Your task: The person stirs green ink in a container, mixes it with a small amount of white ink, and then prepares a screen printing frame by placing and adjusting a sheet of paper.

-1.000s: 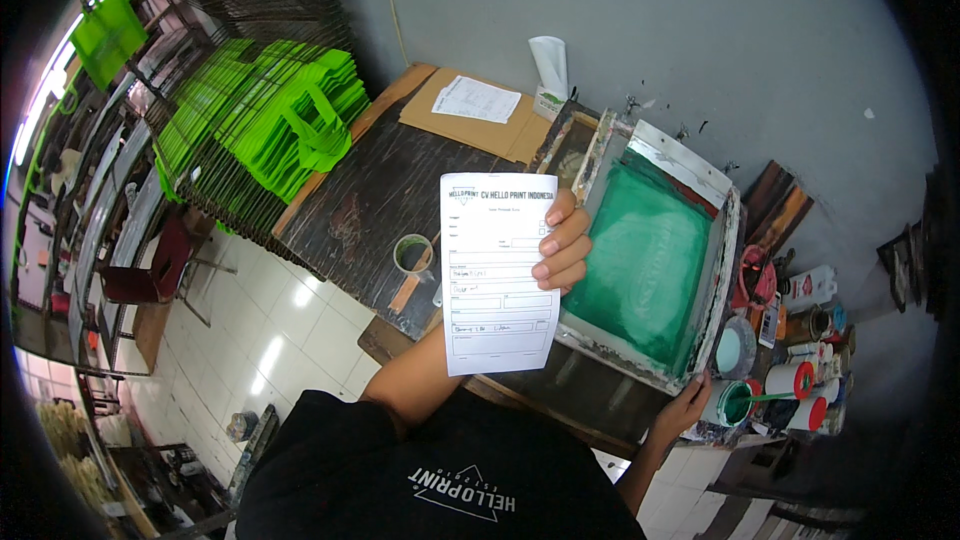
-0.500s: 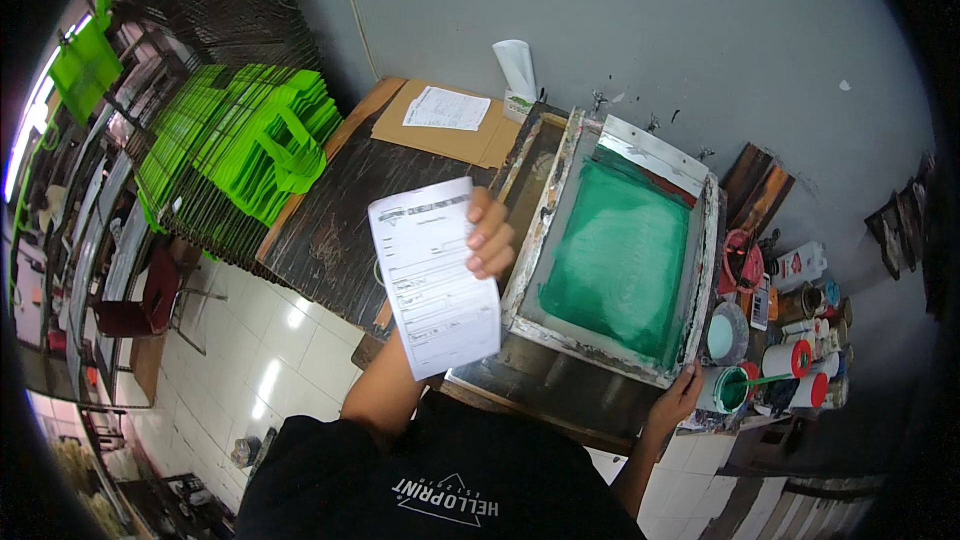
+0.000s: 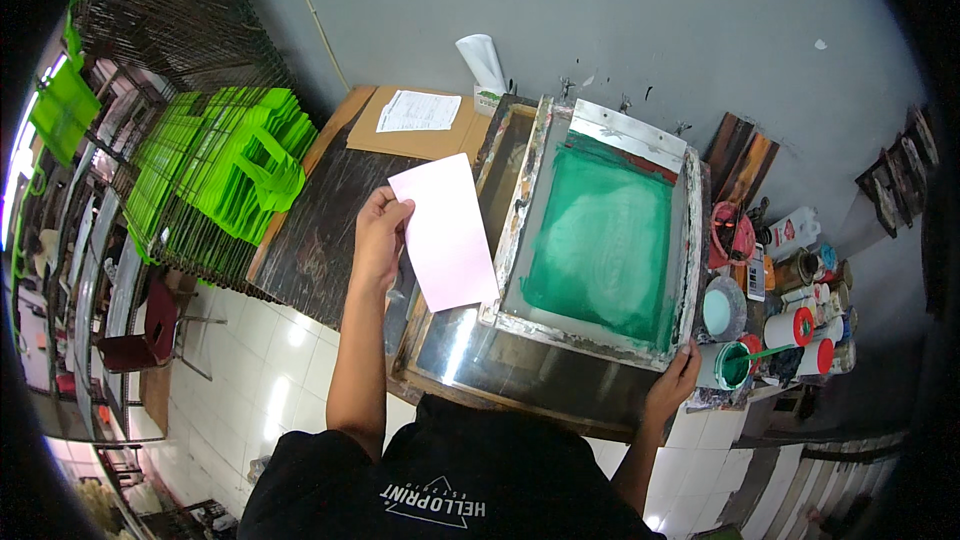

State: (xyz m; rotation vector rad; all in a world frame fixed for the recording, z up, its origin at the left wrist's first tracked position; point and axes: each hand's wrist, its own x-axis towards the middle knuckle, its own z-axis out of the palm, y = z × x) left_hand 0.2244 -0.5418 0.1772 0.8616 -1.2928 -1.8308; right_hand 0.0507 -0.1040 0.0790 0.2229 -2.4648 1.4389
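Observation:
My left hand pinches a sheet of paper along its left edge and holds it up over the table. The side facing me is blank and pale pinkish. At the near right corner of a screen-printing frame, my right hand has its fingers round the edge. Green ink covers most of the mesh. A squeegee with a pale handle and reddish-brown blade rests across the frame's far end. The sheet's lower right corner overlaps the frame's near left corner.
A printed sheet lies on cardboard at the back of the dark table. Green bags fill a wire rack at left. Ink pots, including an open green one, crowd the right side near a plastic jug.
My left hand has turned the paper over, from its printed side to its blank side, and shifted to the sheet's left edge. My right hand stays at the frame's corner.

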